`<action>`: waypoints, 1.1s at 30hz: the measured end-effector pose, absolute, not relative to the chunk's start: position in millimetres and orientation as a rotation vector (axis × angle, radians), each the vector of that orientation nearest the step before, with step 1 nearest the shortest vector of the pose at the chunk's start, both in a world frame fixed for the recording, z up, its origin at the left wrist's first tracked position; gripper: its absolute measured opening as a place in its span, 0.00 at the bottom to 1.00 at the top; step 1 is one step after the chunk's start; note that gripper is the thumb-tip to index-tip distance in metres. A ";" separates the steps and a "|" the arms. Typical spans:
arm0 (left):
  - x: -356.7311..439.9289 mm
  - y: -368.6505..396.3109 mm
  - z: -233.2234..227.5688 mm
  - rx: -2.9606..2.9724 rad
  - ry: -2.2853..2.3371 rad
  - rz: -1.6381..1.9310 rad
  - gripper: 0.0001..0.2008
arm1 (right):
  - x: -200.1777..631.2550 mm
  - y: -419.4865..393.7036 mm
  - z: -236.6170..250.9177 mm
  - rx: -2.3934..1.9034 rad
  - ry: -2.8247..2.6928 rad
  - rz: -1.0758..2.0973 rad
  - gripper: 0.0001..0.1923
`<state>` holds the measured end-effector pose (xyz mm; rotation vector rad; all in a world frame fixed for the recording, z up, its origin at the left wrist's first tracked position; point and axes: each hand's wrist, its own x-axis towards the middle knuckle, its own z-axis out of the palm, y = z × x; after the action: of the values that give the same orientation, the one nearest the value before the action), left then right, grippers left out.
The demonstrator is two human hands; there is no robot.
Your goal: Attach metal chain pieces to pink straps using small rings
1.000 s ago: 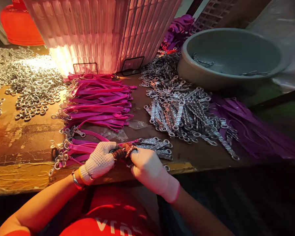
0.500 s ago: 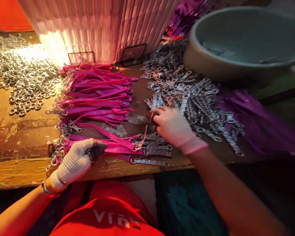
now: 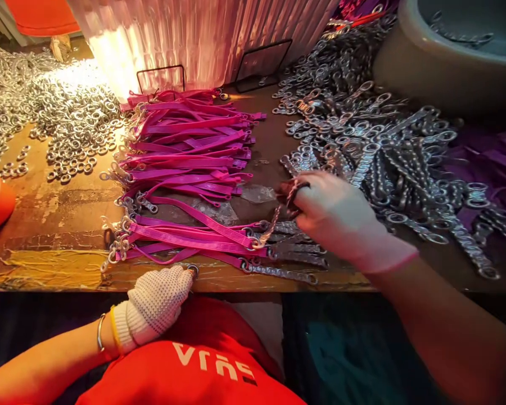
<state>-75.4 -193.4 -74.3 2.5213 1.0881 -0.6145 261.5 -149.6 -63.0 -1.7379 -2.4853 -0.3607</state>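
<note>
Nearest, the left hand (image 3: 158,301), in a dotted knit glove, pinches a small metal ring (image 3: 193,271) at the edge of the worn wooden counter (image 3: 50,264). Just beyond, the right hand (image 3: 335,216) grips a short twisted metal chain (image 3: 274,222), lifting it clear of the magenta straps (image 3: 185,152); past it lies a heap of silver chain links (image 3: 362,152).
</note>
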 end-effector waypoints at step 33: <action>-63.0 -164.9 -50.1 1.516 0.820 0.227 0.14 | 123.2 -233.0 -48.9 -1.602 -2.162 0.274 0.05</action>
<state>-63.0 -164.9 -50.1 1.5162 0.8197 0.2271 123.2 -233.0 -48.9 -1.6020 -2.1618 0.2739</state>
